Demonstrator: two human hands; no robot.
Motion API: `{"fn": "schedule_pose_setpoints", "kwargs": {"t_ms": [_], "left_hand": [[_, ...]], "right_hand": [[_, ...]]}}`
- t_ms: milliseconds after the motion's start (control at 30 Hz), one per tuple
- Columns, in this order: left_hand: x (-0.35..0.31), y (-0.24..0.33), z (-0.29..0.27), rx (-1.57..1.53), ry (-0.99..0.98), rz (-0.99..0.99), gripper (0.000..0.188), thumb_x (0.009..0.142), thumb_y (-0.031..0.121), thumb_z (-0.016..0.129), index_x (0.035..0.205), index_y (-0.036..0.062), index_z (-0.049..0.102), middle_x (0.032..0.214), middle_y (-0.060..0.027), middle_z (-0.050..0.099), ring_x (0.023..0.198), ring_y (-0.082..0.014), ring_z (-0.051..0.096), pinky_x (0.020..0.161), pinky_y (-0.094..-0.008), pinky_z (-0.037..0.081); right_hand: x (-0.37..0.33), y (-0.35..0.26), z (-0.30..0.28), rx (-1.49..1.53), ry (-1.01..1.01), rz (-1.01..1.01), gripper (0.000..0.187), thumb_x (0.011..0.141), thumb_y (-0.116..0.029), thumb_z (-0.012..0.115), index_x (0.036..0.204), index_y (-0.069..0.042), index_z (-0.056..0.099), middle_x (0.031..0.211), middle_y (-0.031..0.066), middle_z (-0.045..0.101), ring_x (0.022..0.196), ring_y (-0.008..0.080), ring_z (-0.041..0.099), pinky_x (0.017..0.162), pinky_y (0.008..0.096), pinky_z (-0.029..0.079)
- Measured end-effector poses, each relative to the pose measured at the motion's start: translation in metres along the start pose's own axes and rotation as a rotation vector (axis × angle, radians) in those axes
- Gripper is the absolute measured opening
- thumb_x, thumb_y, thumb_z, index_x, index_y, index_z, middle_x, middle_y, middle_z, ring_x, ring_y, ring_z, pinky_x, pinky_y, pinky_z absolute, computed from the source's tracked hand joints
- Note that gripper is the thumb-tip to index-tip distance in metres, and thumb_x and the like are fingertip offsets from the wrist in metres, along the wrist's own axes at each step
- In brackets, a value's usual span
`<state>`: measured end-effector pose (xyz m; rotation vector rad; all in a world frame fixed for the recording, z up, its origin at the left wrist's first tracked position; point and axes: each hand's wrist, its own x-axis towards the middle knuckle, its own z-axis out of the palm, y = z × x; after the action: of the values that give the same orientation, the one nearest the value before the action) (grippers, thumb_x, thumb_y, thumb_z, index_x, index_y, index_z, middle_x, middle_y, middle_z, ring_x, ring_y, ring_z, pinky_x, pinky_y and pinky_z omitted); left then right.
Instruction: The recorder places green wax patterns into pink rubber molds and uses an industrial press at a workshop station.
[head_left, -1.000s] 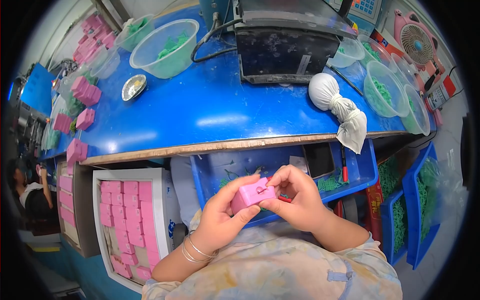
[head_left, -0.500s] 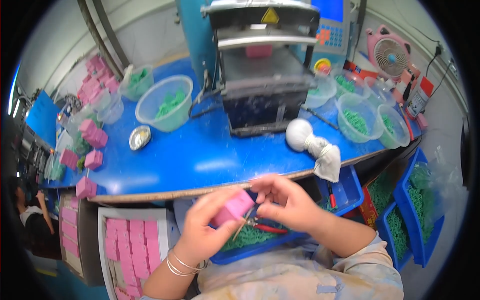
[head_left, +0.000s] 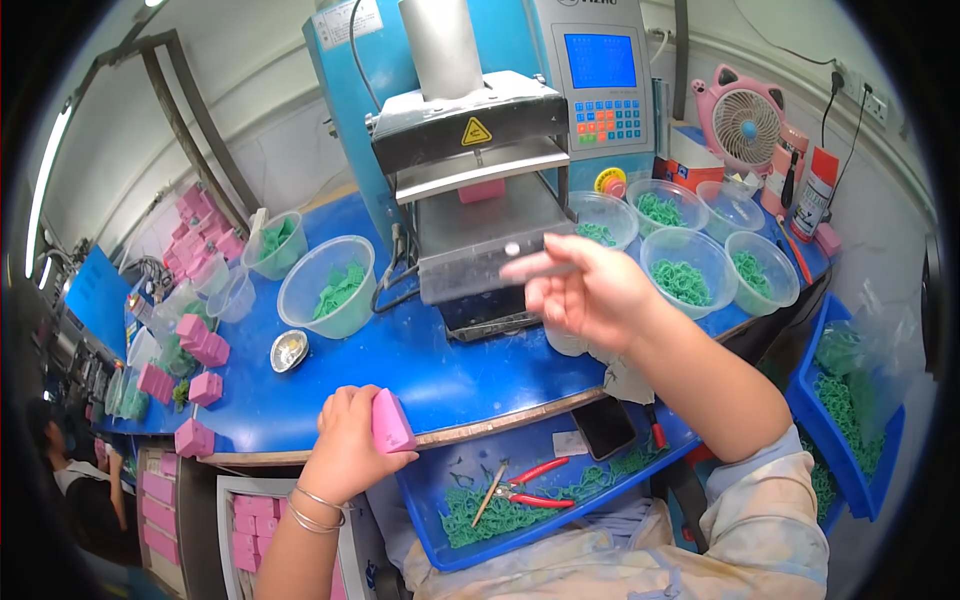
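At the table's front edge, my left hand (head_left: 350, 440) is closed round a pink block (head_left: 392, 422). My right hand (head_left: 595, 290) is raised in front of the press machine (head_left: 475, 125), its index finger stretched toward the dark see-through front guard (head_left: 470, 268). Its fingers look apart, and I see nothing held in them. Whether the fingertips touch the guard I cannot tell. Another pink piece (head_left: 482, 190) shows inside the press. Below my hands, a blue tray (head_left: 425, 530) holds green strands (head_left: 480, 525), red-handled pliers (head_left: 535, 485) and a thin wooden stick (head_left: 488, 497).
Clear bowls (head_left: 290, 295) of green strands stand on both sides of the press. Pink blocks (head_left: 205, 388) lie at the left, more in a white-rimmed box (head_left: 228, 500). A small metal dish (head_left: 289, 350), a phone (head_left: 603, 428) and a pink fan (head_left: 745, 120) are also around.
My hands were together over the tray around the pink block. Now the left has moved left with it, and the right has let go and risen to the press. The view has tilted up.
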<state>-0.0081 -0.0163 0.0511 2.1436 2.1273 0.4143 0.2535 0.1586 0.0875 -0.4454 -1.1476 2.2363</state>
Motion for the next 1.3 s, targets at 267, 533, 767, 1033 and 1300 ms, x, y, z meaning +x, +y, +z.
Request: {"fn": "schedule_pose_setpoints", "kwargs": {"t_ms": [267,533,767,1033,1300], "left_hand": [[-0.006,0.01,-0.012,-0.916,0.527,-0.098,0.091,0.062,0.014,0.08,0.135,-0.0005,0.027,0.124,-0.0158,0.043,0.109,-0.0223,0.048,0.094,-0.0348,0.041],[0.015,0.066,-0.008,-0.214,0.343,0.476,0.099,0.058,0.031,0.084,0.133,-0.0063,0.032,0.12,-0.0219,0.046,0.109,-0.0337,0.049,0.091,-0.0382,0.042],[0.034,0.019,0.014,-0.317,0.22,0.088,0.088,0.058,0.025,0.081,0.128,-0.0042,0.035,0.122,-0.0207,0.046,0.113,-0.036,0.046,0.099,-0.0404,0.035],[-0.022,0.056,0.026,-0.064,0.277,0.453,0.051,0.063,0.038,0.076,0.103,0.0164,0.052,0.121,-0.0132,0.05,0.119,-0.033,0.044,0.099,-0.0662,0.014],[-0.05,0.06,0.043,-0.179,0.529,0.501,0.043,0.065,0.035,0.077,0.1,0.0223,0.055,0.12,-0.0103,0.047,0.117,-0.0371,0.042,0.097,-0.0639,0.028]], "right_hand": [[-0.077,0.042,0.001,0.227,-0.217,0.099,0.063,0.086,-0.01,0.046,0.142,-0.006,0.016,0.114,0.0353,0.051,0.07,0.0342,0.065,0.064,0.0374,0.054],[-0.078,0.096,0.012,0.251,-0.419,0.53,0.075,0.088,-0.01,0.05,0.144,-0.012,0.0,0.118,0.0278,0.051,0.072,0.026,0.064,0.061,0.0319,0.053],[-0.09,0.136,0.009,0.403,-0.538,0.598,0.078,0.09,-0.01,0.048,0.143,-0.012,-0.01,0.119,0.0246,0.051,0.075,0.0234,0.063,0.065,0.0297,0.052],[-0.097,0.163,0.002,0.056,-0.506,0.487,0.069,0.092,-0.005,0.045,0.144,-0.015,0.001,0.13,0.0196,0.045,0.092,0.0216,0.061,0.074,0.0277,0.049],[-0.108,0.178,-0.004,-0.296,-0.445,0.277,0.032,0.093,-0.016,0.049,0.121,-0.002,0.047,0.101,0.008,0.061,0.094,0.0125,0.058,0.078,0.0261,0.048]]}}
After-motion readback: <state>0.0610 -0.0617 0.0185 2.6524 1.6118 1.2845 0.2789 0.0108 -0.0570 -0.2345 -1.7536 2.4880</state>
